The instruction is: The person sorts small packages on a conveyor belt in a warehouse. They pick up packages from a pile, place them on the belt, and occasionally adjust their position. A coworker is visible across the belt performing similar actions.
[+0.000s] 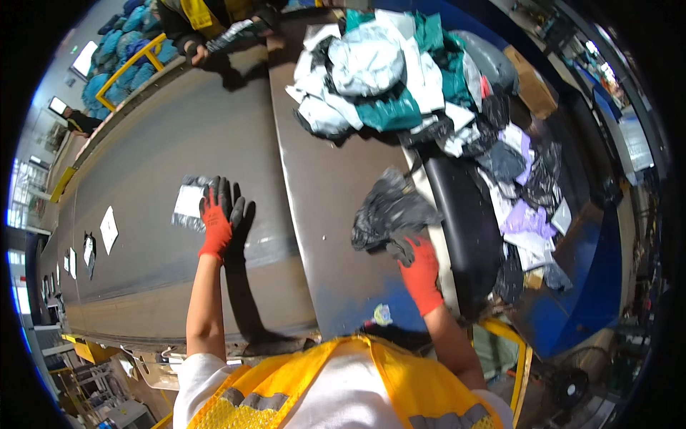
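Note:
My left hand (218,217), in a red glove with dark coated fingers, reaches over the belt with its fingers apart. It overlaps the right side of a small grey plastic parcel (188,201) with a white label; whether it presses on it I cannot tell. My right hand (418,265), gloved the same way, has its fingers closed on the near end of a crumpled black plastic mailer bag (394,212). That bag lies over the brown metal plate (327,236) beside the black roller edge (461,225).
A large heap of white and green mailer bags (370,64) covers the plate's far end. More parcels (528,214) lie in the blue chute at right. Several flat parcels (109,230) sit leftward on the conveyor belt (161,145). Across it, a co-worker's hand (199,54) is beside a dark parcel.

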Action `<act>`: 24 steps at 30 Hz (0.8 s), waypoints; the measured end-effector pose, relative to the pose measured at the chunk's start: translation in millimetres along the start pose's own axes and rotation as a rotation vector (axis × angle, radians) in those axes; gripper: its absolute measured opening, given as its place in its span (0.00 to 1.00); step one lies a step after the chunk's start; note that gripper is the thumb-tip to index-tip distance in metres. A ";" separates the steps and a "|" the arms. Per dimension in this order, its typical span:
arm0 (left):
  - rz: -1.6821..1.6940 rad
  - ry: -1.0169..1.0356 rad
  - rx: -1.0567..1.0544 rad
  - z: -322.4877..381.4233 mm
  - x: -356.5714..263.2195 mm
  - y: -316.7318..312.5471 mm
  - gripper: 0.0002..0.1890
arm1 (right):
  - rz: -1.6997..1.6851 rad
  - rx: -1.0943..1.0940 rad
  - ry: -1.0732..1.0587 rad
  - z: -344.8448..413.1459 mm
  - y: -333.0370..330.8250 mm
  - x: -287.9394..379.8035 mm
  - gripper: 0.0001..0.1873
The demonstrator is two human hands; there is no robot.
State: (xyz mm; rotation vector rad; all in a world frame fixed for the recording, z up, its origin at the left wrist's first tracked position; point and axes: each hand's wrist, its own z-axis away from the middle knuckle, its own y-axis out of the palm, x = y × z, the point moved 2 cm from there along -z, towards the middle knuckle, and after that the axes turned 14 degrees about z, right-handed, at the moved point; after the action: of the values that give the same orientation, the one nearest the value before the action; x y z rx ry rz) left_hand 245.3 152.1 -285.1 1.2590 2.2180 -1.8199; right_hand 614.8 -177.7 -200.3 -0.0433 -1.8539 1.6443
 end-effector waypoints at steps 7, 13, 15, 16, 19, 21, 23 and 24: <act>0.467 0.529 -0.365 5.2 -249.3 -77.9 0.27 | -1.634 0.242 0.189 -33.8 34.5 40.6 0.20; 0.180 0.387 0.452 50.8 -262.3 44.5 0.30 | 0.228 -0.299 0.275 -6.4 -34.5 3.8 0.40; 0.208 0.442 0.420 45.4 -271.7 46.2 0.33 | 0.367 -0.531 0.188 9.9 -102.3 -39.0 0.34; 0.212 0.473 0.429 43.8 -272.9 44.5 0.33 | 0.418 -0.576 0.335 26.5 -120.3 -68.0 0.32; 0.188 0.543 0.456 31.1 -264.8 42.8 0.33 | 0.839 -0.447 0.834 88.6 -130.6 -156.7 0.45; 0.147 0.513 0.383 21.6 -237.8 49.6 0.33 | 0.826 -0.420 0.842 125.5 -102.2 -198.7 0.38; 0.086 0.411 0.292 9.4 -184.0 58.0 0.31 | 0.678 -0.274 0.784 134.4 -82.1 -209.5 0.33; 0.075 0.406 0.229 1.6 -145.5 65.7 0.31 | 0.418 -0.391 0.697 132.4 -77.6 -206.1 0.29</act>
State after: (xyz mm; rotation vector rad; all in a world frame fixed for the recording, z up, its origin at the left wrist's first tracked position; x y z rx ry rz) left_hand 380.8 68.9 -270.6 1.8768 2.1382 -1.9820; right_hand 743.3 -399.2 -221.4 -1.0884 -1.6232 1.2419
